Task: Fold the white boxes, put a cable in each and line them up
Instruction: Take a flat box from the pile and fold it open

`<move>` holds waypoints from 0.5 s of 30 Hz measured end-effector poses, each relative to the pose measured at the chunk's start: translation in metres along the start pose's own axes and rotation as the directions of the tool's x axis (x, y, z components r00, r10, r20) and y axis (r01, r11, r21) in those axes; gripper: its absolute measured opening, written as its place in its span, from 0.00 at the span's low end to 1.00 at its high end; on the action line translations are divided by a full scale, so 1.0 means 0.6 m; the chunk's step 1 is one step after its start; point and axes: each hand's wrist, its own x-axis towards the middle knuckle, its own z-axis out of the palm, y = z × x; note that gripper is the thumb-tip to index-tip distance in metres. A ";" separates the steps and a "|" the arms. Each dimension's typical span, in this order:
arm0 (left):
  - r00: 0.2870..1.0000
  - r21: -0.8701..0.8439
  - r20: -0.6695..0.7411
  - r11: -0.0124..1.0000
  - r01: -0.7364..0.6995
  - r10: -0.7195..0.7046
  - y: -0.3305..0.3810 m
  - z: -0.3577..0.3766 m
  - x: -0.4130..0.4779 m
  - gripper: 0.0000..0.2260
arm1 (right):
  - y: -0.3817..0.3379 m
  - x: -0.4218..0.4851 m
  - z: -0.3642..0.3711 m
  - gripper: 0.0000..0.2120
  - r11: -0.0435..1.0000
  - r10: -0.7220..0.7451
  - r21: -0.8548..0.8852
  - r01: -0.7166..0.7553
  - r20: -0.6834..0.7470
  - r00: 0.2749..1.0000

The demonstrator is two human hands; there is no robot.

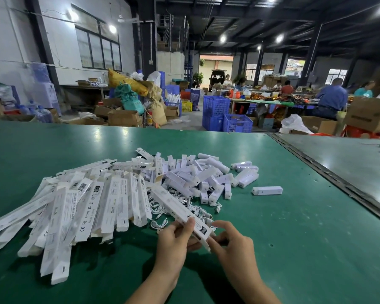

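Between the left hand [175, 238] and right hand [233, 242], both pinching it, slants a long white box [180, 210].

My right grip [233, 245] covers the near end of the long box [180, 208], so I cannot tell whether I pinch its flap or only touch it. Under the box, the fingers of my left grip [176, 238] are mostly hidden. The cables [201, 212] beneath the box are partly buried by it, and I cannot count them. The print on the box is too small to read. Left of the box, the flat boxes [75, 211] overlap, and the outermost run past the picture's edge. Nearer than the box, my forearms [154, 286] are cut off by the bottom edge. Far beyond the box, the people [332, 95] are blurred.
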 end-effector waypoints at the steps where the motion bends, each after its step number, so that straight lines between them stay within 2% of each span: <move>1: 1.000 0.008 0.013 1.000 0.000 0.000 0.000 0.001 0.000 0.19 | 0.001 0.001 0.000 0.15 0.999 -0.011 -0.032 0.011 -0.010 1.000; 3: 0.999 0.038 0.037 0.999 -0.026 0.024 0.001 0.001 -0.001 0.22 | 0.002 0.002 0.000 0.11 0.991 -0.050 -0.122 0.045 -0.031 0.998; 7: 0.979 0.197 0.089 0.960 -0.198 0.183 0.001 -0.004 -0.003 0.28 | 0.006 0.000 0.002 0.17 0.981 -0.101 -0.170 0.090 -0.056 0.993; 9: 0.953 0.258 0.162 0.921 -0.291 0.256 0.001 -0.006 -0.006 0.26 | 0.007 -0.001 0.004 0.21 0.979 -0.106 -0.185 0.088 -0.088 0.990; 11: 0.932 0.307 0.252 0.892 -0.331 0.259 -0.001 -0.006 -0.011 0.24 | 0.008 0.002 0.003 0.24 0.982 -0.100 -0.171 0.077 -0.129 0.987; 15: 0.905 0.418 0.340 0.821 -0.389 0.256 0.001 -0.012 -0.013 0.16 | 0.012 0.006 -0.005 0.16 0.988 -0.081 -0.141 0.061 -0.137 0.987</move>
